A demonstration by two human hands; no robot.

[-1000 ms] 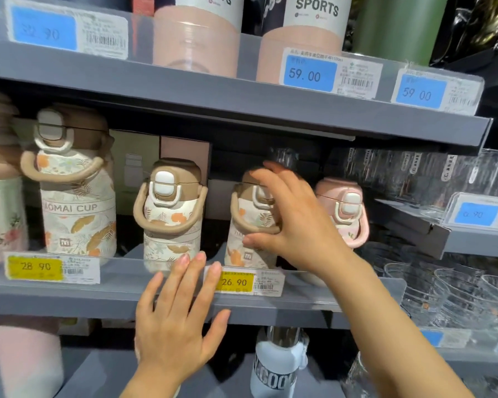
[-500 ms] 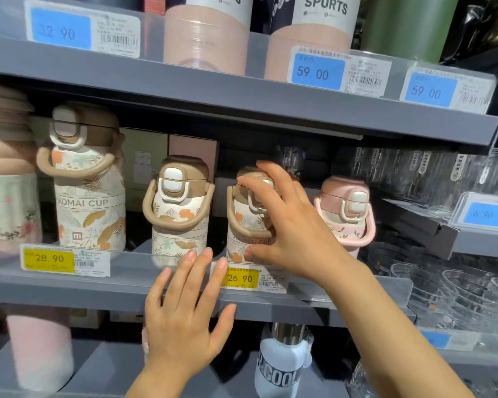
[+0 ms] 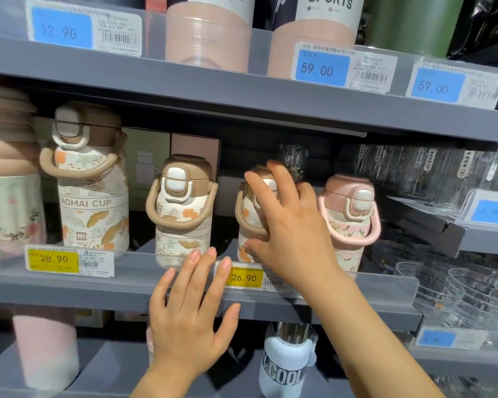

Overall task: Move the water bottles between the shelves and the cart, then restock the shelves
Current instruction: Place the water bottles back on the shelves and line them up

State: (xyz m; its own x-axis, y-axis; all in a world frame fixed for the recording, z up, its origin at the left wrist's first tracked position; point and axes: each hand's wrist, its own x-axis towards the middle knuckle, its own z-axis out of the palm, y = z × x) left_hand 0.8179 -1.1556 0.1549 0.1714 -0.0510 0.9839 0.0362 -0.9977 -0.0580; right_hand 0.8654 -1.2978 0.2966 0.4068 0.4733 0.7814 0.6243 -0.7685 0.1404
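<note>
Right hand wrapped round the small brown-lidded floral water bottle on the grey middle shelf, fingers curled over its lid, thumb low on its front. Left hand flat against the shelf edge, fingers spread, just below the neighbouring brown-handled floral bottle.

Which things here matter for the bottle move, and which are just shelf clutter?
In play: right hand gripping the small leaf-print bottle; left hand, open at the shelf edge; neighbouring brown-lid bottle; pink bottle.
Bystanders: price tags; clear glassware.
</note>
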